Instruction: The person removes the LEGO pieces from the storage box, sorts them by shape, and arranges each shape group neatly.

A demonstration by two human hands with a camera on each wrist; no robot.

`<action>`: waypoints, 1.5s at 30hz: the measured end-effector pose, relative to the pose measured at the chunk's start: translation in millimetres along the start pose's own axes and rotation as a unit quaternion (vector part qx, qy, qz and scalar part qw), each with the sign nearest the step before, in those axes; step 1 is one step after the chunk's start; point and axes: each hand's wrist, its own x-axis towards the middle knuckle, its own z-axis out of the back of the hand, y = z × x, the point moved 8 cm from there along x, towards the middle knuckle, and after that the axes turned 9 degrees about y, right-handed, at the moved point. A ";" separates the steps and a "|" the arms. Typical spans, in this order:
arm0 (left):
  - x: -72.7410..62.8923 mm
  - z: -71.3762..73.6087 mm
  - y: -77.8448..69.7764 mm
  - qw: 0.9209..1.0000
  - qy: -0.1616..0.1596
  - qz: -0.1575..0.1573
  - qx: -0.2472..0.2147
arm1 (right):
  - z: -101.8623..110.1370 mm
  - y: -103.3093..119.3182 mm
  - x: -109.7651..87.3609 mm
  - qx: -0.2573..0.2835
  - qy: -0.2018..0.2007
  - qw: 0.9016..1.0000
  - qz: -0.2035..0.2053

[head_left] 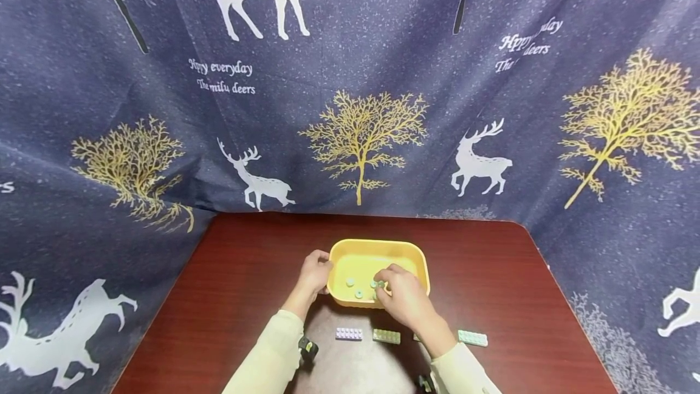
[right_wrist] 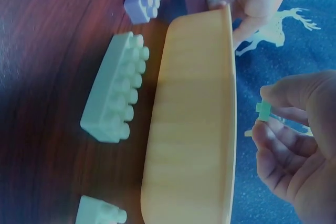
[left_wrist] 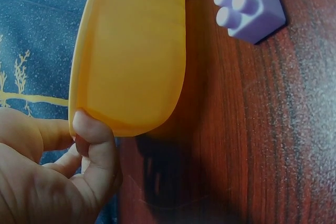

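Observation:
A yellow plastic bin stands on the table, several small round green pieces lying on its floor. At the bin's left end, my left hand grips the rim; in the left wrist view the thumb and fingers of the left hand pinch the bin's corner. My right hand is over the right half of the bin. Seen from the right wrist, the right hand pinches a small green piece between thumb and fingertip, above the rim level. Part of the bin's floor is hidden behind that hand.
In front of the bin lie a lilac brick, a green brick and a mint brick in a row. Another brick is mostly hidden by the right forearm in the head view. A patterned blue cloth hangs behind the table.

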 end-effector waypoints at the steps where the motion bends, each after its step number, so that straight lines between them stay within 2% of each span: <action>1: 0.0 0.2 0.1 1.000 -0.001 0.001 0.002 | -0.2 1.8 -0.9 0.002 0.001 1.000 0.001; 17: 2.7 0.7 -0.1 1.000 -0.002 0.004 0.007 | -2.6 28.3 -14.8 -0.015 0.000 0.999 0.051; 27: 2.4 0.3 -0.4 1.000 0.004 0.000 0.006 | -11.9 34.9 -22.4 -0.021 0.019 0.998 0.063; 36: 2.6 2.2 -0.5 1.000 -0.003 -0.002 0.004 | -22.2 40.1 -30.1 -0.003 0.038 0.997 0.060; 40: 2.4 1.9 0.5 1.000 -0.005 -0.003 0.007 | -25.3 46.1 -34.6 0.010 0.042 0.996 0.072; 45: 2.5 1.1 1.4 1.000 -0.008 -0.001 0.012 | -29.3 53.4 -39.4 0.000 0.048 0.995 0.083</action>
